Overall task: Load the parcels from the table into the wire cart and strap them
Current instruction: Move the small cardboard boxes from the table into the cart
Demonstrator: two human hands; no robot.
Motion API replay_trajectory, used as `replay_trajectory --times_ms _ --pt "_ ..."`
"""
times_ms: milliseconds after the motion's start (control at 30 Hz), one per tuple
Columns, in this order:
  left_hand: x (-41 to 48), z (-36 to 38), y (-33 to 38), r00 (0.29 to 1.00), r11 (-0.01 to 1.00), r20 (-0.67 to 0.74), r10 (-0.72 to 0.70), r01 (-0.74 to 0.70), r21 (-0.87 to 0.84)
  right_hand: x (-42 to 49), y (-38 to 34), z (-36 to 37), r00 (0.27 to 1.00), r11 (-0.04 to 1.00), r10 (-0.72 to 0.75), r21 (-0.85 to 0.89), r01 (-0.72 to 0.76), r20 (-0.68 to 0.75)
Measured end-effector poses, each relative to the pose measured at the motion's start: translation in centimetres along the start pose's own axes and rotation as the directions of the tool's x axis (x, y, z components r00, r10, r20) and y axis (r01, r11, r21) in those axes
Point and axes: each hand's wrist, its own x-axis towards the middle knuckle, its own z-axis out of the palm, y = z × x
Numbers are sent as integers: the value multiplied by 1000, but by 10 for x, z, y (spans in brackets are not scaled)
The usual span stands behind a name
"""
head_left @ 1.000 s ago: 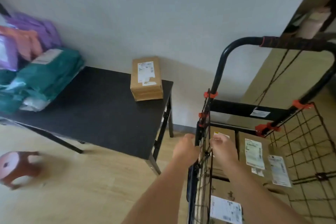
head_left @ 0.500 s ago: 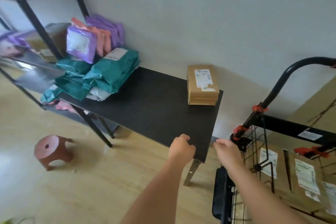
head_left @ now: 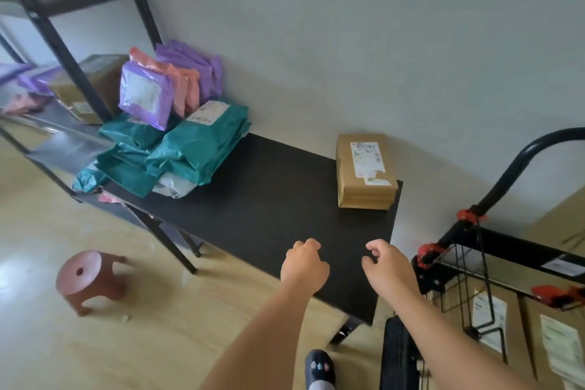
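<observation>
A brown cardboard parcel point(head_left: 364, 172) with a white label lies at the far right corner of the black table point(head_left: 269, 209). At the table's left end sits a heap of teal mailer bags point(head_left: 190, 149) with purple and pink mailers point(head_left: 164, 89) leaning on top. The black wire cart point(head_left: 474, 266) with red clips stands right of the table and holds labelled cardboard boxes point(head_left: 493, 323). My left hand point(head_left: 304, 266) and my right hand point(head_left: 386, 269) hover over the table's near right edge, fingers loosely curled, holding nothing.
A black metal shelf rack point(head_left: 63, 41) with boxes and mailers stands at the left. A small reddish-brown plastic stool point(head_left: 90, 279) sits on the wooden floor left of the table. My slippered foot point(head_left: 319, 367) is below the table's corner.
My hands left the cart's front edge and moved left over the table. The view swung left, bringing the mailer heap and shelf rack into sight.
</observation>
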Motion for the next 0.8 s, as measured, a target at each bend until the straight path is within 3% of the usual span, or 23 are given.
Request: replay_trajectory --times_ms 133,300,433,633,800 --pt "43 -20 21 1000 999 -8 -27 27 -26 47 -12 -17 996 1000 -8 23 10 -85" --pt "108 -39 64 997 962 -21 -72 64 -265 108 -24 -48 969 993 -3 110 31 -248" --pt "145 -36 87 993 935 -25 -111 96 -340 146 -24 -59 941 987 29 157 26 -337" --pt "183 -27 115 983 882 7 -183 167 -441 193 -21 -53 961 985 114 156 -76 -251" --pt "208 -17 126 969 854 48 -244 238 -462 221 -15 -41 977 947 208 259 -189 -47"
